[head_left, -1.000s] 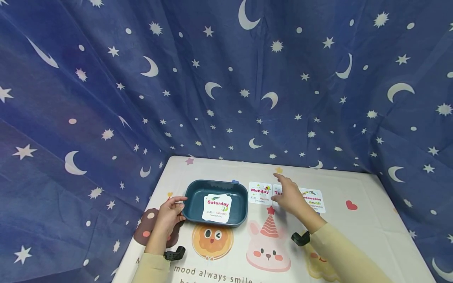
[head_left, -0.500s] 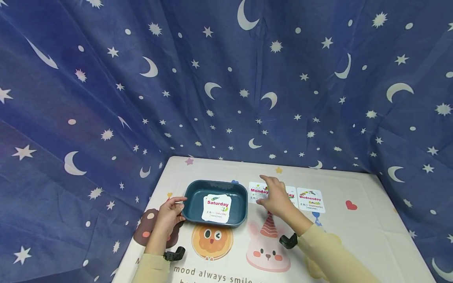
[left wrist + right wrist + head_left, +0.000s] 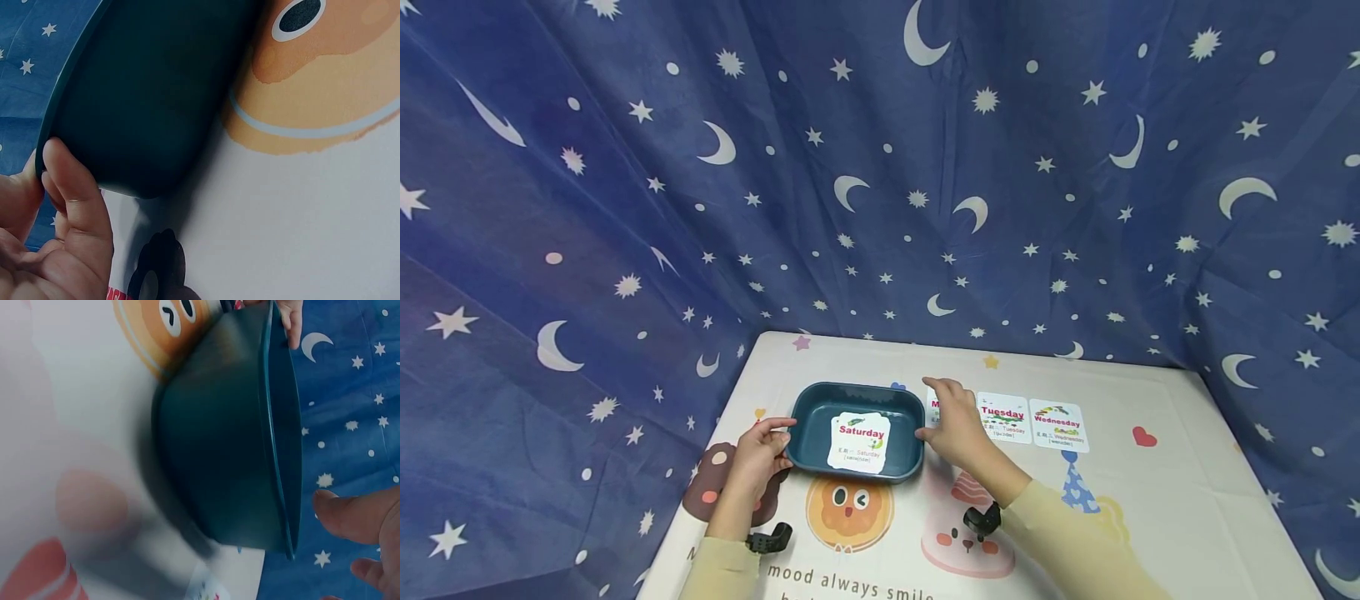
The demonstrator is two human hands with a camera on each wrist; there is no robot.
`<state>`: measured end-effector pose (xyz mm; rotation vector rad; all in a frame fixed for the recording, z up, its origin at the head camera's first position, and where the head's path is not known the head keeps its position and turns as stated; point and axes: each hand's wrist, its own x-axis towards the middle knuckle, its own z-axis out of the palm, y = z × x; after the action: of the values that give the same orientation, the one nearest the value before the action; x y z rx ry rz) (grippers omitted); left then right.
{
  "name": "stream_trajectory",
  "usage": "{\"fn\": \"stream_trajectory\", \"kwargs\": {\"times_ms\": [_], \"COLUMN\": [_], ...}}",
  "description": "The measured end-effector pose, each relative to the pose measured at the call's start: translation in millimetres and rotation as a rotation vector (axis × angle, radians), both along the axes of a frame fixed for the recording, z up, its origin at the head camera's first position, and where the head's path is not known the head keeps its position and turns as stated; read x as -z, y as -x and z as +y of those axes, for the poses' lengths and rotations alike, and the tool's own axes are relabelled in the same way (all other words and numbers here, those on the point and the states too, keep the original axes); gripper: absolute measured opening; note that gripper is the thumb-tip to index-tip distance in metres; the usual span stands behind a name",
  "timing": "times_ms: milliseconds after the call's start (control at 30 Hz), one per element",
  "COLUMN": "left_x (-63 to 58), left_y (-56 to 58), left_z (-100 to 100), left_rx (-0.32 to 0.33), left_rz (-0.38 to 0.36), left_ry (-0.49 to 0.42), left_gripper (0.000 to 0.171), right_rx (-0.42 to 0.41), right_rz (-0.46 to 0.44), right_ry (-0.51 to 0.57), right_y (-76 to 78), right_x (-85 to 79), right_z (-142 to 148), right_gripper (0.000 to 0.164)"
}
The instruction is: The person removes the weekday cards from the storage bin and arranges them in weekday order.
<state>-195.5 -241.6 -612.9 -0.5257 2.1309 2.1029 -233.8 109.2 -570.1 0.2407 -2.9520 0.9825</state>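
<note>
A dark teal plastic tub stands on the table, holding white cards with "Saturday" on top. My left hand pinches its left rim; the left wrist view shows the thumb and fingers on both sides of that rim. At the tub's right end is my right hand, its fingers spread and holding nothing. In the right wrist view a digit is apart from the rim. Partly behind this hand lies the Monday card. The Tuesday card and Wednesday card follow in a row.
A white cloth printed with cartoon figures and lettering covers the table. Blue star-and-moon curtains hang behind it and at the sides. Each wrist wears a black band with a small device.
My right hand has moved left from over the Tuesday card, past Monday, to the tub's right end. Tuesday and Wednesday are uncovered now. The left hand and tub have stayed put.
</note>
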Motion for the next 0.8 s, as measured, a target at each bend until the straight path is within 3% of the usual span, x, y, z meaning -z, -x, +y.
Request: {"fn": "stream_trajectory", "kwargs": {"times_ms": [133,467,800], "left_x": [-0.2,1.3,1.0], "left_y": [1.2,1.5,0.8], "left_z": [-0.7,-1.7,-0.4], "left_rx": [-0.002,-0.003,-0.007], "left_rz": [-0.012,-0.014,-0.016], "left_ry": [0.006,-0.001,0.003], "left_gripper": [0.032,0.032,0.033], "right_rx": [-0.01,-0.069,-0.126], "right_rz": [0.003,0.106,0.099], "right_ry": [0.002,-0.042,-0.057], "right_y": [-2.3,-7.1,-11.5], "right_x": [3.0,7.5,8.6], "right_z": [-10.8,-32.8,-52.2], "right_gripper": [0.099,0.096,0.095]}}
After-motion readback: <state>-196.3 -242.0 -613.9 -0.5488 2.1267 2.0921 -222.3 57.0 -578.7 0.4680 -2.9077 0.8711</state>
